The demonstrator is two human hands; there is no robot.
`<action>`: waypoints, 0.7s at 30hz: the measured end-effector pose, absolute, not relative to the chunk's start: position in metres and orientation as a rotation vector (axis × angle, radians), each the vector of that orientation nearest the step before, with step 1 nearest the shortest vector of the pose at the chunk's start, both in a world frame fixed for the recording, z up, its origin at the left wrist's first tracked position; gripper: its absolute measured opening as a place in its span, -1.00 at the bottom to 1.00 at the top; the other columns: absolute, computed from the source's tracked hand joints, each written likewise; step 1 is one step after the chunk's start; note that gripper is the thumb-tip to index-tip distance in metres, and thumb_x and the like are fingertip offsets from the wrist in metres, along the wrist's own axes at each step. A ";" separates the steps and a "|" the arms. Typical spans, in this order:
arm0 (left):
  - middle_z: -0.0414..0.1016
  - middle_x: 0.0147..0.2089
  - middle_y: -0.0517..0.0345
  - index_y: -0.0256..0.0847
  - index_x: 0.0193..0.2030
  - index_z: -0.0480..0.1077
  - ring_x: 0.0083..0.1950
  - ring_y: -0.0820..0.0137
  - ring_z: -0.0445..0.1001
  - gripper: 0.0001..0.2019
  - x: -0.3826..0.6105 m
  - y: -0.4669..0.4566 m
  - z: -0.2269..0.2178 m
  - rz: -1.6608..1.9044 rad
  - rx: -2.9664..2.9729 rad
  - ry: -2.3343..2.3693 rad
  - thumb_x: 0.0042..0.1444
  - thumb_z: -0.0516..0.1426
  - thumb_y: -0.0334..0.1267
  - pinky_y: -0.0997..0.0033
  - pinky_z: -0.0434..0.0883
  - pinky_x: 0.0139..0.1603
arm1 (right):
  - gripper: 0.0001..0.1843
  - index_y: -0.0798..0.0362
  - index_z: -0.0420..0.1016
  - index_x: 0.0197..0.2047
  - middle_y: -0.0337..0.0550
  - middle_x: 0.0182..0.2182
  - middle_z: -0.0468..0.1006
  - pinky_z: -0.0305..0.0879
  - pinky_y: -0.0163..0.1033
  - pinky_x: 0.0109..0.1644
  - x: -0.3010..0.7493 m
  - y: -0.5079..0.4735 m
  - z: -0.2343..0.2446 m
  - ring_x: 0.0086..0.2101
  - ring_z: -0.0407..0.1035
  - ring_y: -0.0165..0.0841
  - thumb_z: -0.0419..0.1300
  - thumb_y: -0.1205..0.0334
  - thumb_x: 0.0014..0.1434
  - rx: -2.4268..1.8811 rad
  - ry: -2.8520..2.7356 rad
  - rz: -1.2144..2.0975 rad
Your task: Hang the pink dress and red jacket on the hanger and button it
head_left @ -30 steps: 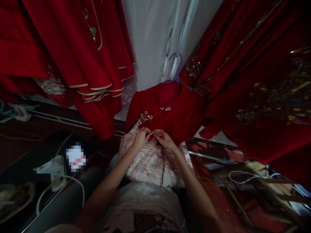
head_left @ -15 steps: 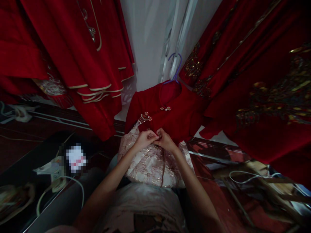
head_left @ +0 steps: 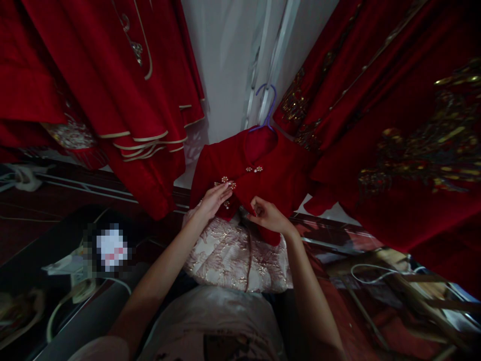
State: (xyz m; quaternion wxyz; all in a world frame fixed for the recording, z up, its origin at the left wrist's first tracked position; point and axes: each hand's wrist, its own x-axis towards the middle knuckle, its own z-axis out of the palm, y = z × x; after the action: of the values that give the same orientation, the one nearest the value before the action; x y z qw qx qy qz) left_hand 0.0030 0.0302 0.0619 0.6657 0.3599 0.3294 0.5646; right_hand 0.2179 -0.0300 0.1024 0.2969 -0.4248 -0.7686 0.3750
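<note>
A small red velvet jacket (head_left: 278, 173) on a purple hanger (head_left: 266, 108) lies ahead of me, over a pale pink embroidered skirt (head_left: 233, 255). My left hand (head_left: 213, 199) rests on the jacket's left front edge, fingers stretched toward a pearl clasp (head_left: 227, 181). My right hand (head_left: 267, 215) pinches the jacket's lower front hem, fingers curled round the red cloth. A second pearl clasp (head_left: 254, 169) sits at the collar.
Long red gowns with gold trim (head_left: 124, 95) hang at left, and gold-embroidered red gowns (head_left: 406, 140) hang at right. A white wall (head_left: 229, 65) stands behind. White cables (head_left: 376, 273) lie on the glossy dark floor at right; a charger and cord (head_left: 75, 281) lie at left.
My hands have parted from the clasp they worked together. The left moved up to the jacket's edge, the right slid right and down onto the hem. The view shifted slightly.
</note>
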 end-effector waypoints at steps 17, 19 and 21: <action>0.52 -0.26 0.13 -0.24 -0.18 0.48 -0.30 0.42 0.47 -0.75 0.039 0.040 0.114 1.353 1.775 1.041 0.10 0.16 -0.12 0.44 0.41 -0.24 | -0.74 0.02 0.25 -0.39 -0.34 -0.55 0.36 0.15 -0.39 -0.46 0.226 -0.034 0.103 -0.51 0.25 -0.48 0.26 0.10 0.05 -1.073 -2.211 1.232; 0.46 -0.12 0.10 -0.16 -0.05 0.44 -0.20 0.41 0.44 -0.75 0.043 0.045 0.129 1.393 2.077 1.041 0.15 0.14 -0.19 0.44 0.40 -0.20 | -0.75 0.02 0.26 -0.39 -0.34 -0.55 0.38 0.16 -0.39 -0.47 0.230 -0.035 0.105 -0.51 0.26 -0.47 0.26 0.10 0.05 -1.089 -2.225 1.275; 0.39 -0.11 0.08 -0.13 -0.04 0.44 -0.11 0.36 0.39 -0.77 0.046 0.051 0.140 1.353 2.334 1.057 0.16 0.12 -0.21 0.39 0.39 -0.15 | -0.75 0.02 0.25 -0.40 -0.34 -0.55 0.39 0.16 -0.39 -0.48 0.232 -0.036 0.107 -0.52 0.27 -0.47 0.26 0.11 0.04 -1.109 -2.222 1.298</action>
State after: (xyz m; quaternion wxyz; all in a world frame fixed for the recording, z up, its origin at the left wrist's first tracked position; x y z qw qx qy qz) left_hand 0.0461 0.0508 0.1405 0.1215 0.7996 0.3621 0.4635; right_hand 0.2318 -0.0365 0.1074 0.1690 -0.3901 -0.7815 0.4566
